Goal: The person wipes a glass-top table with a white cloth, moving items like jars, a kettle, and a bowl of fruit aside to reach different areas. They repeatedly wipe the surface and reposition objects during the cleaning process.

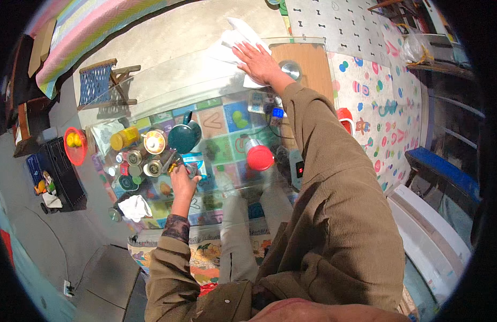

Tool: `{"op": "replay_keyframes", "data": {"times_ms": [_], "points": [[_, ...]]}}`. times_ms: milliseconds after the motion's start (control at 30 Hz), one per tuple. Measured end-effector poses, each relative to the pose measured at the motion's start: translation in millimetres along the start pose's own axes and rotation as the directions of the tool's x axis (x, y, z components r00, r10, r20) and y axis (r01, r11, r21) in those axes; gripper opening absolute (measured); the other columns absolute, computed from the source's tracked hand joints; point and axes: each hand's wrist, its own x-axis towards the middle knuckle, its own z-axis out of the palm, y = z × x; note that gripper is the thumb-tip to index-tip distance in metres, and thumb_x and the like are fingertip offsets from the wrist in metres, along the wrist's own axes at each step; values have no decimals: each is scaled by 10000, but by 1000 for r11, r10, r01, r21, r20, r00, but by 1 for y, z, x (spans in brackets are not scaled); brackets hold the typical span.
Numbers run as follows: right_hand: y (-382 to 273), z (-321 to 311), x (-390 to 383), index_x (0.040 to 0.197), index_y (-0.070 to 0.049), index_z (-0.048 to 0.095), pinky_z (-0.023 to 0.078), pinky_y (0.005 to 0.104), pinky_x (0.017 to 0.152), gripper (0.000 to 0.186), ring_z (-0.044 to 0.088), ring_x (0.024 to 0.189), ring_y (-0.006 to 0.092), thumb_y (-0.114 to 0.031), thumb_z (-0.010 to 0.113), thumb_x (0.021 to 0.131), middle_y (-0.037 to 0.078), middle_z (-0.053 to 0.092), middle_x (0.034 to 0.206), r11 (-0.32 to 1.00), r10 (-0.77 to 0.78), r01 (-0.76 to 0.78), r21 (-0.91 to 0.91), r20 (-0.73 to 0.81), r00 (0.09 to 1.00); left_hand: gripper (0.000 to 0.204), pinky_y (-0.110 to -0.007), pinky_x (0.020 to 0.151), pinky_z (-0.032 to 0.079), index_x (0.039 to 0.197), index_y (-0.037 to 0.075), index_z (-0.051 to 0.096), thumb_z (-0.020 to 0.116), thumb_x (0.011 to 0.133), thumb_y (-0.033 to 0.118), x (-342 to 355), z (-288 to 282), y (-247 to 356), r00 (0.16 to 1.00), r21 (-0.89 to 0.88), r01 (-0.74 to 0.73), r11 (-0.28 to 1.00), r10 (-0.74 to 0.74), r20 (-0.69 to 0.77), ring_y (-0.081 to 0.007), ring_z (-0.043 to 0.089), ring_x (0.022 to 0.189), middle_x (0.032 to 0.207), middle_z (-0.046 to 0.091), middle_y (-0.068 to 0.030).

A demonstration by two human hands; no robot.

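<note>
Glass tabletop [168, 80] reflects the light above a bright patchwork play mat. At its far edge the right hand [259, 61] lies flat and open on a crumpled white cloth [232, 43], while the left hand [183, 180] grips a small object, too hidden to identify, beside metal tins [152, 167] and a red-lidded jar [258, 156].

Left fingers [180, 170]: jar cluster [144, 155] and teal pot [184, 137] crowd ahead-left. Right fingers [247, 52]: bare glass [168, 80] leftward; red-lidded jar [258, 156] well behind.
</note>
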Motion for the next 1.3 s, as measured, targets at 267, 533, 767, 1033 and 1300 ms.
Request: {"op": "replay_keyframes", "data": {"times_ms": [267, 533, 767, 1033, 1300], "points": [[88, -2, -11, 1542, -122, 342, 213, 464, 1210, 584, 337, 1453, 313, -447, 372, 1058, 175, 406, 1542, 976, 218, -218, 23, 20, 976, 417, -455, 753, 442, 845, 71, 535, 884, 676, 226, 22, 15, 153, 985, -109, -171, 979, 168, -33, -358, 557, 854, 858, 572, -137], [173, -21, -2, 1217, -80, 637, 480, 470, 957, 631, 640, 1094, 340, -579, 292, 1042, 157, 701, 1145, 946, 300, -321, 50, 250, 921, 651, -427, 926, 477, 1066, 53, 625, 923, 602, 399, 141, 2, 255, 976, 138, -155, 978, 130, 173, -322, 559, 1094, 1070, 620, -124], [266, -1, -37, 1173, -118, 719, 491, 429, 953, 704, 654, 1082, 323, -639, 272, 1013, 134, 706, 1180, 804, 513, -561, 196, 248, 822, 664, -415, 983, 466, 1045, 45, 650, 947, 557, 382, 148, 7, 261, 981, 142, -96, 985, 70, 181, -346, 543, 1137, 1096, 623, -142], [311, 55, -96, 1263, -54, 645, 552, 355, 852, 465, 675, 1014, 184, -427, 481, 1039, 100, 696, 1153, -582, 477, -181, 793, 513, 713, 674, -440, 977, 458, 1013, 24, 655, 957, 525, 379, 151, 12, 262, 978, 152, -81, 985, 49, 201, -362, 556, 1104, 1080, 625, -166], [289, 79, -143, 1211, -35, 652, 601, 356, 814, 336, 707, 986, 198, -291, 551, 1020, 117, 707, 1102, -779, 268, -187, 599, 586, 765, 772, -444, 969, 452, 1055, 6, 631, 948, 515, 457, 159, 24, 250, 962, 196, -168, 966, 117, 245, -362, 563, 1102, 1077, 632, -177]]}}
